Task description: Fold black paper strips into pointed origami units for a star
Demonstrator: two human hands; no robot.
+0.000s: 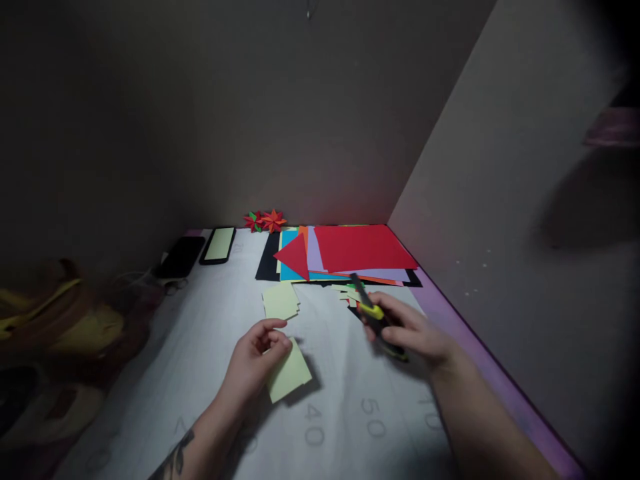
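Note:
Between the thumb and fingers of my left hand (259,353) is a pale green piece of paper (291,375), tilted a little above the table. My right hand (407,330) is closed around a black and yellow utility knife (373,312), its tip pointing up and away to the left. Just beyond my left hand lies a stack of pale green paper pieces (281,302) with uneven edges. Several narrow paper scraps (345,293), pale green, red and dark, lie close behind the knife and are partly hidden by it.
Coloured sheets (365,248) are piled at the back, a red triangle (296,257) among them. Two folded paper stars (273,221) sit by the wall. A phone (219,245) and a dark flat device (183,257) lie at back left, scissors handles (175,287) nearby. Walls border the back and right.

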